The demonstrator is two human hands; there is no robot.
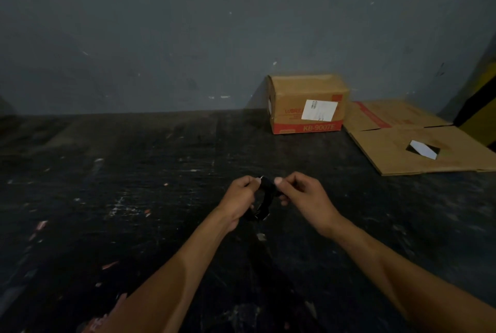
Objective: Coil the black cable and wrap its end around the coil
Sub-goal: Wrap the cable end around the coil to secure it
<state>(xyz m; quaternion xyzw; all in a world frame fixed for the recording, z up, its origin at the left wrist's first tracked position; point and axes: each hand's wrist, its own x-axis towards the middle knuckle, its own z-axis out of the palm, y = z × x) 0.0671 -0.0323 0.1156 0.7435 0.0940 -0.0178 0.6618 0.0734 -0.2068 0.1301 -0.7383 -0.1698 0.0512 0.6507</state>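
A small bundle of black cable (265,195) hangs between both hands above the dark tabletop (134,198). My left hand (239,198) pinches the bundle's upper left side, where a pale tip shows. My right hand (300,193) grips the upper right side with thumb and fingers. The lower loops of the coil droop below my left palm. Against the dark surface, I cannot make out how many loops there are or where the cable's end lies.
A brown cardboard box (308,104) with red print and a white label stands at the back against the grey wall (188,37). Flattened cardboard (418,144) lies to its right. The tabletop is scratched and paint-flecked.
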